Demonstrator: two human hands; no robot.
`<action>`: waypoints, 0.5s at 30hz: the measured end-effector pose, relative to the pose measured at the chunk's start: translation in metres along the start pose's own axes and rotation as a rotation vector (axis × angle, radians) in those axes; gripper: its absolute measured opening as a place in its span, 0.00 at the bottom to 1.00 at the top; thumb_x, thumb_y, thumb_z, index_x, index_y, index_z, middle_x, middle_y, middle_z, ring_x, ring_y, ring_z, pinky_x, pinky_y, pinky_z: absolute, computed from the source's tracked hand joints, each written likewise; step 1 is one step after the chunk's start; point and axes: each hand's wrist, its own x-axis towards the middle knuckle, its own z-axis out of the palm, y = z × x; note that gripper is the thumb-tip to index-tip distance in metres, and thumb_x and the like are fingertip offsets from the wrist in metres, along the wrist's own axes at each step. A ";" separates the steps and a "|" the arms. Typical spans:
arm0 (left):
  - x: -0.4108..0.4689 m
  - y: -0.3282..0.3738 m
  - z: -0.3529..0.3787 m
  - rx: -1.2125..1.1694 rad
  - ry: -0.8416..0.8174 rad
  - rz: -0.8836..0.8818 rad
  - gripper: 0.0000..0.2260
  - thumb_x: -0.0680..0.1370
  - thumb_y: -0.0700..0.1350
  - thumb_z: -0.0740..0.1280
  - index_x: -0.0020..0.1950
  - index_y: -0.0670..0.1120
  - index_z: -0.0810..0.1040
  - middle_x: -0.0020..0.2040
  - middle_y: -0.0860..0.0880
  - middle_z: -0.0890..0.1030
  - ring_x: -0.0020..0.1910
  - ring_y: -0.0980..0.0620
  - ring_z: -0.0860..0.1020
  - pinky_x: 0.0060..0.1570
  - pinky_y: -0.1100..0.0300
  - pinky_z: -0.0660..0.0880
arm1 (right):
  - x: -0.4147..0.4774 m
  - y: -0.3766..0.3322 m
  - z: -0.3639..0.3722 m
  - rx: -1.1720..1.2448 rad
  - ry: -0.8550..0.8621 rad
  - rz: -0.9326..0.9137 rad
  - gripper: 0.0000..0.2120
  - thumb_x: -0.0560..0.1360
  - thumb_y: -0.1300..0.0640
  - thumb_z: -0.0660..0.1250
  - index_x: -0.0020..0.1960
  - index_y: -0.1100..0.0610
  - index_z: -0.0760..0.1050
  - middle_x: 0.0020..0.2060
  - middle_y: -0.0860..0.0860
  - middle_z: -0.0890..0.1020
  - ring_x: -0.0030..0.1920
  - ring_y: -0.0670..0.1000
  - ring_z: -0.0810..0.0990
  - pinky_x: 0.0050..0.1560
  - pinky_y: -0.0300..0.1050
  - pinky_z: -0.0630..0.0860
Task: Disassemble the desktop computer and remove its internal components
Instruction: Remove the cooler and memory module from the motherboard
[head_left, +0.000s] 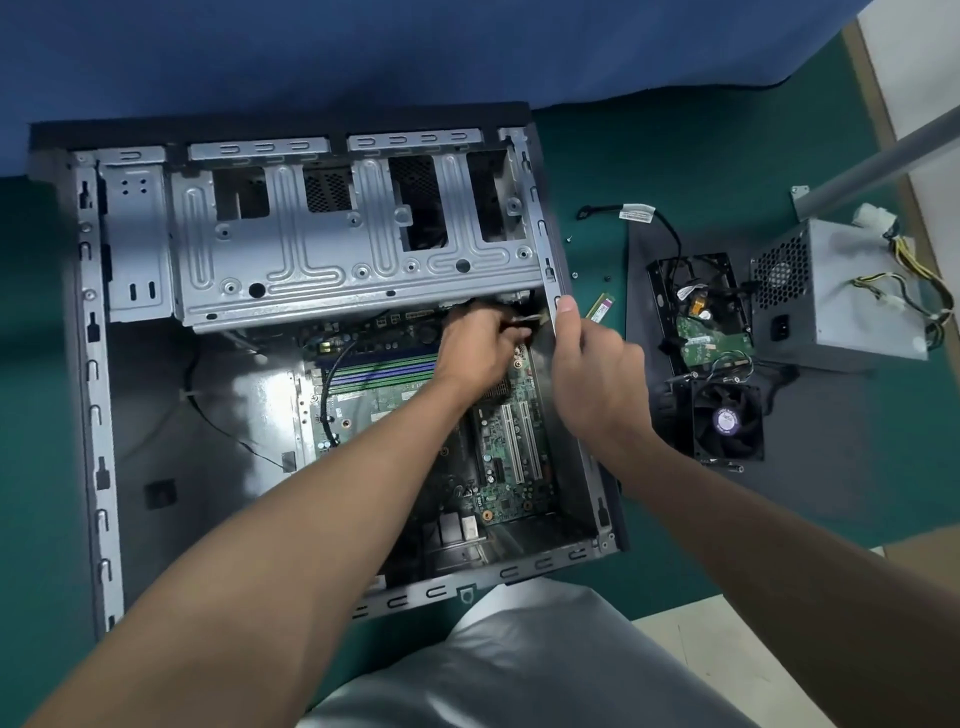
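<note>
Case: I see the computer case lying open on its side on the green mat, filling the mat's left half, with its far edge against the blue cloth.
Motherboard: the motherboard sits in the case's right half, with the memory slots across its far part and two white expansion slots nearer me.
Drive cage: the bare metal drive cage spans the far side of the case, above the board.
Left hand: my left hand reaches in under the cage at the board's far right corner, fingers curled tight round a wire bundle with a pale connector.
Right hand: my right hand grips the case's right wall, thumb pointing up along the rail, fingers wrapped over the edge.
Loose cable: a black cable loops over the board's left side.
Removed parts: toward the mat's right edge a dark side panel carries the hard drive in its black bracket and the fan. The power supply stands just beyond them with its wires trailing right.
Small items: a memory stick lies just beside the case's right wall, with screws near it and a labelled cable further off.
</note>
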 end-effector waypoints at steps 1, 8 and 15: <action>0.000 0.001 -0.003 0.045 -0.018 0.013 0.07 0.80 0.46 0.67 0.51 0.44 0.82 0.40 0.51 0.83 0.30 0.57 0.77 0.27 0.66 0.71 | -0.001 -0.001 0.000 0.010 -0.002 0.005 0.26 0.80 0.39 0.44 0.33 0.53 0.66 0.36 0.57 0.79 0.44 0.61 0.77 0.49 0.55 0.74; -0.033 -0.004 -0.026 0.303 0.312 0.125 0.04 0.77 0.39 0.67 0.49 0.39 0.77 0.33 0.51 0.67 0.32 0.48 0.67 0.37 0.56 0.65 | -0.005 -0.002 -0.001 0.050 -0.017 0.047 0.27 0.79 0.36 0.42 0.31 0.51 0.64 0.35 0.54 0.76 0.49 0.56 0.68 0.49 0.55 0.67; -0.062 -0.025 -0.061 0.750 0.463 0.335 0.24 0.68 0.30 0.66 0.62 0.48 0.77 0.30 0.47 0.68 0.29 0.48 0.66 0.26 0.60 0.59 | -0.007 -0.004 -0.003 0.064 0.008 0.076 0.30 0.77 0.33 0.42 0.30 0.53 0.66 0.34 0.56 0.77 0.43 0.61 0.77 0.49 0.57 0.74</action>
